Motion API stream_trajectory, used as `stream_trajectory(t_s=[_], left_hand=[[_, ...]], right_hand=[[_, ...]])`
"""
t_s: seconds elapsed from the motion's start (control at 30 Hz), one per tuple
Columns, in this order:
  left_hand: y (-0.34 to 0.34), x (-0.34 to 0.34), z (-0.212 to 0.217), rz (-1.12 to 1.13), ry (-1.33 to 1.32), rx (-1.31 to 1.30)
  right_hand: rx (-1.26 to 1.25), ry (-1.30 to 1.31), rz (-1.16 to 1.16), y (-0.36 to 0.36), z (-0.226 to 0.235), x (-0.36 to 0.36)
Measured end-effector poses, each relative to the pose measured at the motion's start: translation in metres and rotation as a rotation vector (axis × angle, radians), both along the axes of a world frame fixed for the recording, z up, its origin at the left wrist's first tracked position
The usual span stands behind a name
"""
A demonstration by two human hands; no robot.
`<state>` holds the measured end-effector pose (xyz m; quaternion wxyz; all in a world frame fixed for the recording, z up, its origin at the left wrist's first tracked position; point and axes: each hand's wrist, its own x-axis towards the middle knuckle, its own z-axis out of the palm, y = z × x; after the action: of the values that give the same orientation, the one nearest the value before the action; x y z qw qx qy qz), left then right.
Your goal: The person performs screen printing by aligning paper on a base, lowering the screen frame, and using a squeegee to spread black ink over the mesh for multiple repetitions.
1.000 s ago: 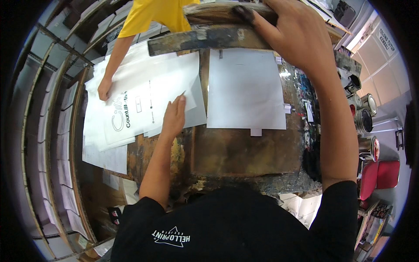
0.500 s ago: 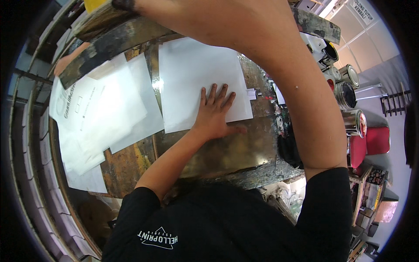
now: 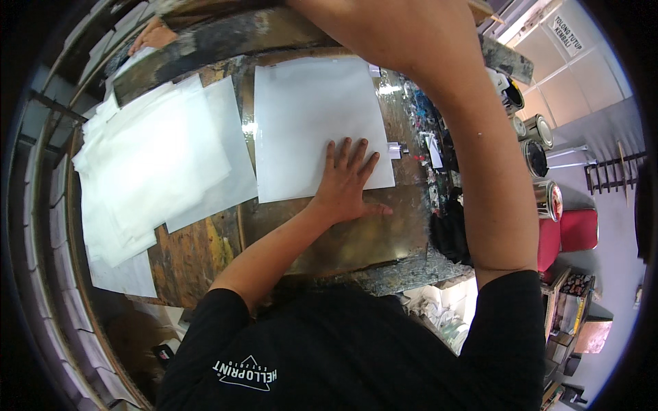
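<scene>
White sheet (image 3: 312, 116) — one blank rectangular sheet, lying flat on the stained worktable (image 3: 356, 240), just right of a loose stack of white sheets (image 3: 147, 171). Left hand (image 3: 346, 185) — palm down on the sheet's lower right corner, fingers spread and extended, thumb out to the right resting on the bare table surface. Right hand (image 3: 391, 34) — raised close to the camera, reaching toward a paint-smeared wooden frame (image 3: 226, 38) along the table's far edge; whether its fingers are spread or curled cannot be told, as they run out of view. Another person's hand (image 3: 154, 34) — at the far left end of the frame. Paint tins (image 3: 541, 161) — grouped beyond the table's right edge, near a red stool (image 3: 576, 229).
</scene>
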<state>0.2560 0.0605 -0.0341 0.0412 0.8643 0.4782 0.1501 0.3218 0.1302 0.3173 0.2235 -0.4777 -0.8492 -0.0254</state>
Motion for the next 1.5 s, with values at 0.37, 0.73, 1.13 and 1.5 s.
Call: stream_trajectory(t_s=[0.37, 0.73, 1.13, 1.5], left_hand=[[-0.018, -0.077, 0.107, 0.472, -0.802, -0.107], [-0.132, -0.177, 0.052, 0.645, -0.478, 0.012], [-0.133, -0.188, 0.013, 0.622, -0.391, 0.002], [-0.132, -0.186, 0.020, 0.685, -0.227, -0.013]], right_hand=[[0.361, 0.022, 0.112, 0.006, -0.037, 0.013], [-0.102, -0.232, 0.179, 0.014, -0.214, 0.033], [0.200, -0.292, 0.067, 0.213, -0.282, -0.018], [0.228, -0.274, 0.100, 0.183, -0.289, -0.015]])
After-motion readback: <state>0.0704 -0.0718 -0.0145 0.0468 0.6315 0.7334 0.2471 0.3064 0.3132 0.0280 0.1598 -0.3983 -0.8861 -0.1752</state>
